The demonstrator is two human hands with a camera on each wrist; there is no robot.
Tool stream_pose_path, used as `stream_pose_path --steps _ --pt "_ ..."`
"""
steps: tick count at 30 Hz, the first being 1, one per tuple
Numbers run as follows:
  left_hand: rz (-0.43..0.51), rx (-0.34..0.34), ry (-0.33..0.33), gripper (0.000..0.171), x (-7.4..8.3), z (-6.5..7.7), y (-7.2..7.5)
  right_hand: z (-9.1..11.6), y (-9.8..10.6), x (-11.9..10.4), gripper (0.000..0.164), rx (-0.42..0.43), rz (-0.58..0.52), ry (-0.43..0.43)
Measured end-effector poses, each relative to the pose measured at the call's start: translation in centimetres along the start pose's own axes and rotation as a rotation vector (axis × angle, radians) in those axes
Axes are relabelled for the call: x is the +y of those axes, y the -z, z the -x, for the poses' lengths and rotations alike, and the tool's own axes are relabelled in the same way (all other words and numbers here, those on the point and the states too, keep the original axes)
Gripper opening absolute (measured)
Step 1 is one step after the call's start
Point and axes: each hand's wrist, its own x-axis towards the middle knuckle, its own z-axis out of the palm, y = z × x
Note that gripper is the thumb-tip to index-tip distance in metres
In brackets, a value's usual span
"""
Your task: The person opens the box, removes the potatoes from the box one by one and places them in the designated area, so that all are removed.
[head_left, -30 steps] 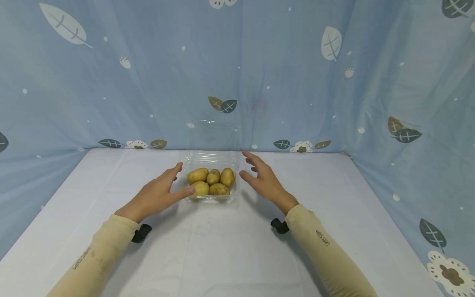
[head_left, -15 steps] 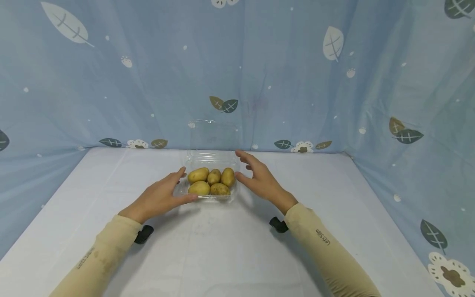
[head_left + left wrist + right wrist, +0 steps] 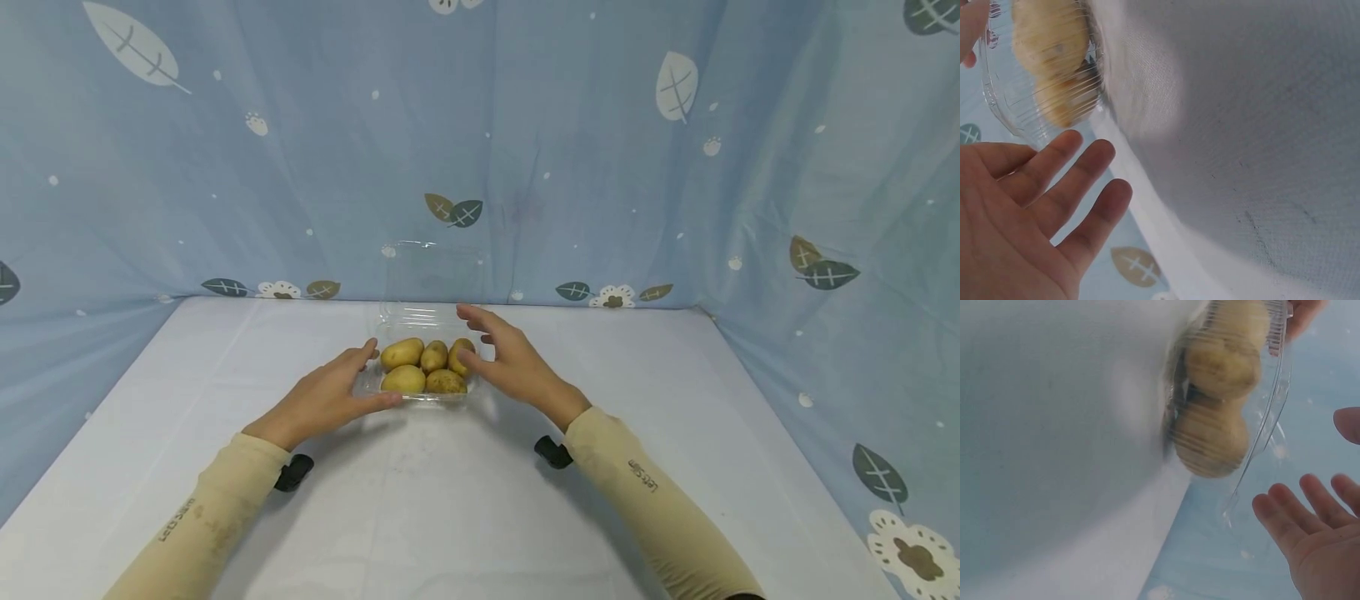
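A clear plastic clamshell box (image 3: 433,398) stands on the white table, its transparent lid (image 3: 432,275) raised at the back. Inside lie several yellow potatoes (image 3: 403,380) in two rows. My left hand (image 3: 318,402) is at the box's left side, thumb along the front corner, other fingers near the left wall; the left wrist view has these fingers (image 3: 1088,167) extended beside the ribbed plastic. Over the right rim, my right hand (image 3: 517,358) overlaps the rightmost potato (image 3: 462,348) in the head view. In the right wrist view its fingers (image 3: 1300,509) are spread, holding nothing.
A white cloth (image 3: 450,517) covers the table. Behind it and along the sides hangs a blue curtain (image 3: 337,167) with leaf prints, close behind the raised lid. A black wrist camera (image 3: 553,452) sits under the right sleeve, and another black camera (image 3: 294,472) under the left.
My right hand has moved left from beside the box to over its right edge. My left hand has shifted slightly right, its thumb now at the box's front corner.
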Motion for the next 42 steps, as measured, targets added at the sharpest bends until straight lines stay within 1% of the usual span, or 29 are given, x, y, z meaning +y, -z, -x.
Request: stream_pose_path --steps 5,13,18,21,25,29,33,36,42 --pt "0.004 0.002 0.010 0.115 0.1 0.0 0.1 -0.5 -0.4 -0.5 0.062 -0.025 -0.009 0.008" --pt "0.010 -0.001 0.019 0.114 0.1 0.0 0.2 -1.3 -1.4 -1.4 0.063 -0.085 -0.048 -0.008" --pt "0.029 0.001 0.015 0.114 -0.1 0.0 0.2 -2.0 -2.1 -1.8 0.059 -0.148 -0.022 0.008" --pt "0.038 0.001 0.003 0.113 -0.1 -0.1 0.1 -2.4 -2.6 -2.1 0.055 -0.201 -0.022 0.006" --pt "0.054 -0.007 0.012 0.114 -0.1 -0.1 0.1 -2.8 -3.2 -2.4 0.053 -0.266 -0.044 -0.004" --pt "0.059 -0.015 0.020 0.115 0.0 -0.1 0.1 -3.1 -3.8 -2.6 0.050 -0.288 -0.018 0.023" --pt "0.053 -0.015 0.017 0.114 0.0 -0.1 0.2 -3.4 -4.1 -2.5 0.048 -0.298 0.062 0.053" --pt "0.055 -0.010 0.014 0.114 0.0 -0.1 0.2 -3.5 -4.3 -2.4 0.047 -0.306 0.109 0.058" --pt "0.057 -0.006 0.006 0.113 0.0 -0.1 0.1 -3.6 -4.6 -2.2 0.043 -0.314 0.144 0.043"
